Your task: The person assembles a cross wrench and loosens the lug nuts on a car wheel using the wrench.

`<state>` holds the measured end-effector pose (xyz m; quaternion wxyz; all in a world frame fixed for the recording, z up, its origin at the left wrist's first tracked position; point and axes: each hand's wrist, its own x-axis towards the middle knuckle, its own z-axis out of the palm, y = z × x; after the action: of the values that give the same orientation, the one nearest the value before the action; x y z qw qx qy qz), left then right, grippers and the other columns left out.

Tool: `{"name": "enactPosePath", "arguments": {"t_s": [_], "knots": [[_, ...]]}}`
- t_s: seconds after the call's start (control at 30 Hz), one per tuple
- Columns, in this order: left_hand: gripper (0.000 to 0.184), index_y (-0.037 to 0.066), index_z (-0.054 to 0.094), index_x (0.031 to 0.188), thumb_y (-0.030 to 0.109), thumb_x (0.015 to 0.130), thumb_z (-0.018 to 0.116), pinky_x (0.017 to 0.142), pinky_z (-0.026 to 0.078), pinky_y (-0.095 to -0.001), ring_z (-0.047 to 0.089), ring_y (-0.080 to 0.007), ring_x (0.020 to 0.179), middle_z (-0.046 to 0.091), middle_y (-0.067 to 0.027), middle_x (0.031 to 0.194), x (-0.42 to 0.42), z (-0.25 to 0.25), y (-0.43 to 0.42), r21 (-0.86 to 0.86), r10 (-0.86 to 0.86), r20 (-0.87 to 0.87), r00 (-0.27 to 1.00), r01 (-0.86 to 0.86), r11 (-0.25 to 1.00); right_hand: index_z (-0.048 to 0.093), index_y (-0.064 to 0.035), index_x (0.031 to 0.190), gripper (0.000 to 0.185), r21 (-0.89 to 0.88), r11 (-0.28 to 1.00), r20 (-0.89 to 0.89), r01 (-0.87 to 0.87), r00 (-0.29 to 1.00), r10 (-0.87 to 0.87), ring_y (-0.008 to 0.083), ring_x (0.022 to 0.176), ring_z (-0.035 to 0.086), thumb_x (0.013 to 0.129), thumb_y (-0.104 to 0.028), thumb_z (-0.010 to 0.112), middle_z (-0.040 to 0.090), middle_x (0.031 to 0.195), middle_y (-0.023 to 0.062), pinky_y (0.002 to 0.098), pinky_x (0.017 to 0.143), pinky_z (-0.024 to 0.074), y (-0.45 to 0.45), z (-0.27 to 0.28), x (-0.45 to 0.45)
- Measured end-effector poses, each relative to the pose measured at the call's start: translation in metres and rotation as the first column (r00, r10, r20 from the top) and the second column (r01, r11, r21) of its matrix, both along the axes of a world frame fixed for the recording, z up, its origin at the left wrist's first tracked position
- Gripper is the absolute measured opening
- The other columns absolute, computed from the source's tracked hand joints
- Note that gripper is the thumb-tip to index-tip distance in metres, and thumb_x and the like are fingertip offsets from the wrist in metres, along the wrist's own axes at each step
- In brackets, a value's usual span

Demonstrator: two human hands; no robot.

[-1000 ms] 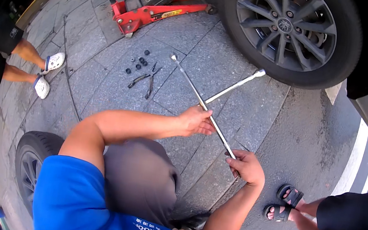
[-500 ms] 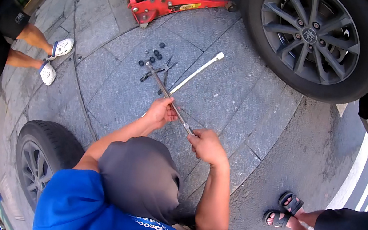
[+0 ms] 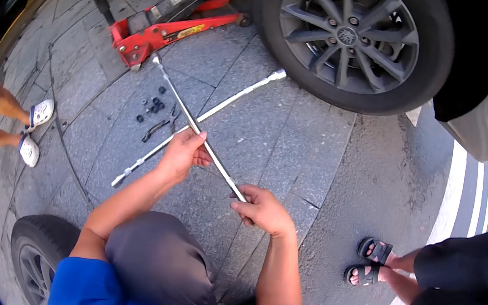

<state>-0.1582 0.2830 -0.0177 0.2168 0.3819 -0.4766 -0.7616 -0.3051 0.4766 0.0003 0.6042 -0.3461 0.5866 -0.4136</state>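
Observation:
A silver cross-shaped lug wrench [image 3: 229, 100] is held in front of me above the grey paving. My left hand [image 3: 185, 153] is closed around it just below the point where its bars cross. My right hand [image 3: 262, 209] grips the near end of the same bar. One far end of the wrench lies close to the tyre of the mounted car wheel [image 3: 346, 36]. Left of the wrench, several small black caps [image 3: 155, 104] and pliers [image 3: 158, 129] lie on the paving, partly behind a bar.
A red floor jack [image 3: 174, 30] stands at the upper left beside the car. A loose wheel [image 3: 39, 257] is at the lower left. One person's white clogs [image 3: 39, 115] are at the left, another person's black sandals [image 3: 375, 251] at the right.
The wrench has turned in my hands, and its crossing bar now shows at full length. The view has shifted, so the jack and car wheel appear further left.

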Motion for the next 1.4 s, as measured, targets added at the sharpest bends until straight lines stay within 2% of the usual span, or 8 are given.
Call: {"name": "enactPosePath", "arguments": {"t_s": [0.03,0.1,0.27,0.37,0.5,0.7,1.1,1.4], "knots": [[0.021,0.009,0.05,0.092,0.03,0.097,0.05,0.057,0.051,-0.0283,0.062,-0.0155,0.064,0.063,-0.0076,0.078,-0.015,0.017,-0.006,-0.095,-0.046,0.039,0.998,0.05,0.994,0.06,-0.0011,0.104,0.022,-0.019,0.999,-0.014,0.034,0.999,-0.034,0.0072,0.048,0.049,0.088,-0.016,0.06,0.054,0.063,0.0,0.0238,0.043,0.0374,0.0,0.004,0.0],[0.02,0.007,0.051,0.094,0.027,0.096,0.05,0.056,0.051,-0.0288,0.062,-0.0157,0.061,0.063,-0.0076,0.076,-0.047,0.047,-0.018,-0.153,-0.108,0.064,0.992,0.117,0.981,0.05,-0.0018,0.113,0.026,-0.065,0.99,0.42,0.125,0.904,-0.086,0.0102,0.047,0.049,0.09,-0.013,0.056,0.051,0.064,0.0016,0.025,0.04,0.0367,-0.001,0.014,0.004],[0.021,0.004,0.054,0.096,0.025,0.094,0.051,0.053,0.05,-0.0314,0.059,-0.0168,0.056,0.061,-0.0073,0.073,-0.133,0.105,-0.016,-0.264,-0.268,0.226,0.937,0.323,0.909,0.042,-0.0031,0.112,0.024,-0.129,0.913,0.428,0.388,0.852,-0.301,0.0129,0.044,0.047,0.09,-0.01,0.051,0.047,0.064,0.0024,0.0257,0.037,0.032,-0.014,0.039,0.024],[0.018,0.006,0.055,0.085,0.023,0.091,0.053,0.047,0.046,-0.0323,0.056,-0.0174,0.055,0.058,-0.0052,0.067,-0.18,0.114,-0.006,-0.303,-0.351,0.385,0.854,0.476,0.826,0.042,-0.0024,0.11,0.023,-0.09,0.805,0.507,0.586,0.723,-0.47,0.0137,0.045,0.048,0.089,-0.009,0.051,0.048,0.064,0.0043,0.0259,0.037,0.0327,-0.015,0.057,0.015],[0.02,0.001,0.057,0.082,0.02,0.087,0.053,0.04,0.039,-0.034,0.052,-0.0189,0.047,0.057,-0.0096,0.065,-0.221,0.122,0.01,-0.385,-0.283,0.374,0.883,0.426,0.818,0.043,-0.0023,0.109,0.023,-0.13,0.743,0.528,0.657,0.68,-0.509,0.0141,0.045,0.049,0.088,-0.008,0.05,0.049,0.065,0.0049,0.0258,0.036,0.0321,-0.011,0.061,-0.006],[0.016,0.006,0.056,0.079,0.021,0.084,0.055,0.044,0.041,-0.0306,0.055,-0.0159,0.053,0.056,-0.0051,0.064,-0.22,0.14,0.021,-0.39,-0.293,0.47,0.833,0.493,0.778,0.044,-0.0034,0.106,0.02,-0.146,0.729,0.614,0.669,0.639,-0.463,0.0146,0.045,0.049,0.087,-0.008,0.051,0.048,0.065,0.0047,0.026,0.034,0.0297,-0.005,0.068,-0.009],[0.02,0.005,0.057,0.076,0.022,0.087,0.058,0.043,0.041,-0.0285,0.053,-0.0144,0.049,0.056,-0.0047,0.062,-0.226,0.141,0.004,-0.443,-0.402,0.409,0.819,0.564,0.697,0.042,-0.0061,0.105,0.018,-0.161,0.69,0.694,0.705,0.578,-0.429,0.014,0.046,0.046,0.089,-0.007,0.051,0.046,0.066,0.0046,0.0247,0.035,0.0285,-0.012,0.067,-0.005],[0.026,0.002,0.059,0.073,0.024,0.087,0.062,0.043,0.041,-0.0292,0.051,-0.014,0.048,0.053,-0.0033,0.059,-0.231,0.147,-0.003,-0.528,-0.388,0.328,0.862,0.507,0.681,0.048,-0.0108,0.111,0.02,-0.187,0.642,0.942,0.743,0.321,-0.096,0.0127,0.047,0.04,0.092,-0.011,0.049,0.042,0.064,0.0026,0.0231,0.037,0.0271,-0.035,0.072,-0.012]]}}
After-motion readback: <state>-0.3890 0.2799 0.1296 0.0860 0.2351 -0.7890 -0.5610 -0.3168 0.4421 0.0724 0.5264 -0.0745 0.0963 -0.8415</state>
